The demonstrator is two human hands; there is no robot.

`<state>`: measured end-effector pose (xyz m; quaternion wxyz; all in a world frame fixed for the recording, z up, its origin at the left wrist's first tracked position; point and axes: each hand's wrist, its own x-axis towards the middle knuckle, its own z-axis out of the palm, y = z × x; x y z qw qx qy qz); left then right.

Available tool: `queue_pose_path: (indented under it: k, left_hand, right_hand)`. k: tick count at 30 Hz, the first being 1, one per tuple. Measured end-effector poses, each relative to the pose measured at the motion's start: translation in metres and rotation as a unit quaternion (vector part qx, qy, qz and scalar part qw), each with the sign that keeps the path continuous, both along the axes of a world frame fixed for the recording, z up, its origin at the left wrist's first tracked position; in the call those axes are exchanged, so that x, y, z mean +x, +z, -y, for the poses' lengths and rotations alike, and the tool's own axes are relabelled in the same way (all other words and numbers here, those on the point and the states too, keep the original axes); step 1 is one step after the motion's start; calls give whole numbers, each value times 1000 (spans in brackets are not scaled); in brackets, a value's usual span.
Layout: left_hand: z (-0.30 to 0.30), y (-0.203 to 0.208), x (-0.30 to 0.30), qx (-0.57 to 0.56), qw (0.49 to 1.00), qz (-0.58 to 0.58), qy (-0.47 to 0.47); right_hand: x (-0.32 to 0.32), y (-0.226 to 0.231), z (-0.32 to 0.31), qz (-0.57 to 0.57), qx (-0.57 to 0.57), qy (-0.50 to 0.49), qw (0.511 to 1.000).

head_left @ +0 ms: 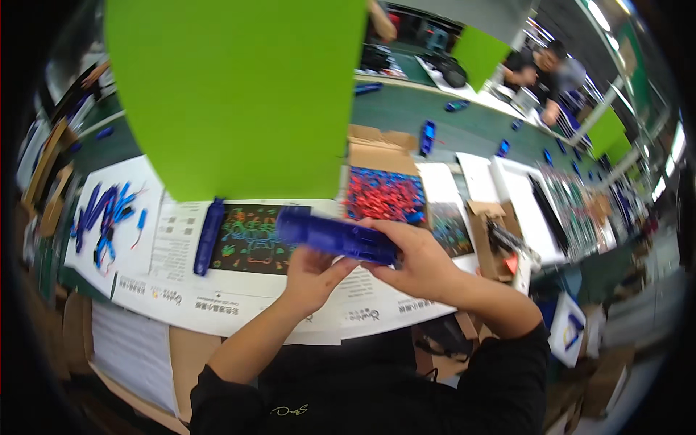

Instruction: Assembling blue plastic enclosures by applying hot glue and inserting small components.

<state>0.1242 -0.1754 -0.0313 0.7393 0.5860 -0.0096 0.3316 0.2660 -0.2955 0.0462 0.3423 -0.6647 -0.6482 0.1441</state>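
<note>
In front of me, a long dark-blue plastic housing (330, 235) is held up over the table in both hands, its left part smeared by motion. My right hand (420, 257) is closed on its right end, thumb below and fingers above. Beneath its middle, my left hand (312, 279) supports it with bent fingers, partly hidden by the housing. A second blue housing (209, 238) lies on the printed white sheet (174, 286) to the left. Beside it is a dark panel (254, 246) with colourful line drawings.
A tall green divider (232, 94) stands ahead. Behind my hands, an open cardboard box (384, 141) holds many small red and blue parts. Wired blue pieces (109, 217) lie at left. A handheld tool (516, 246) rests at right. Blue housings dot the green belt (402, 105); a person (544, 76) works beyond.
</note>
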Motion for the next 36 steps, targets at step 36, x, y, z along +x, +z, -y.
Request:
queue_pose_path:
  k: [36]
  left_hand:
    - [-7, -49, 10, -163, 869, -307, -352]
  right_hand:
    - [138, -9, 205, -277, -139, -523, 794]
